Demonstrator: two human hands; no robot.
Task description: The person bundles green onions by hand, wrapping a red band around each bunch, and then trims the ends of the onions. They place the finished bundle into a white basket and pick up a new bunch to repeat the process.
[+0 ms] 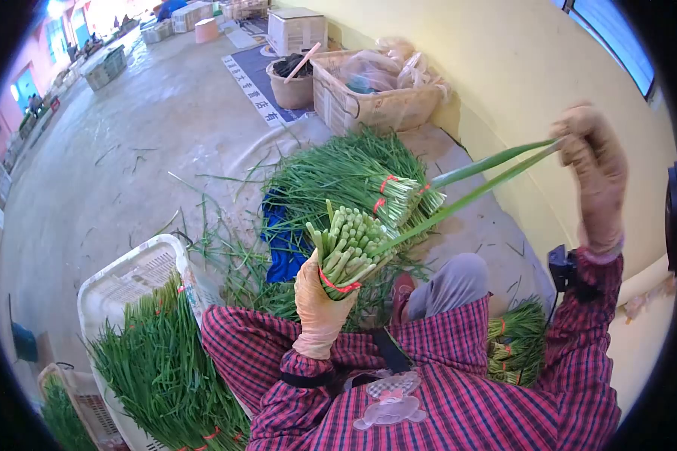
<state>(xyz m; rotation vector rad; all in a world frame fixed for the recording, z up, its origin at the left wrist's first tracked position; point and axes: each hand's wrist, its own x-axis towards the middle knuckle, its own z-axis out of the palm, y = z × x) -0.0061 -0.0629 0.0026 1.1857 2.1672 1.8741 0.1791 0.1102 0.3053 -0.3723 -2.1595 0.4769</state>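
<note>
My left hand (320,304), in a pale glove, is wrapped round a bundle of green stalks (346,240) that look like garlic chives, with the cut ends pointing up. A red band (337,284) circles this bundle just above my fingers. High on the right, my gloved right hand (594,169) pinches the tips of two long green leaves (481,188). They stretch taut-looking from my fingers down toward the bundles; where each one starts is partly hidden. Behind the held bundle lies a heap of chives (331,177), some tied with red bands.
At left, a white plastic crate (105,289) holds more chives; another crate (83,406) stands beyond it. Banded bunches (515,342) lie by my right side. A basket of plastic bags (376,109), a bucket (293,86) and a white box (297,31) stand along the wall.
</note>
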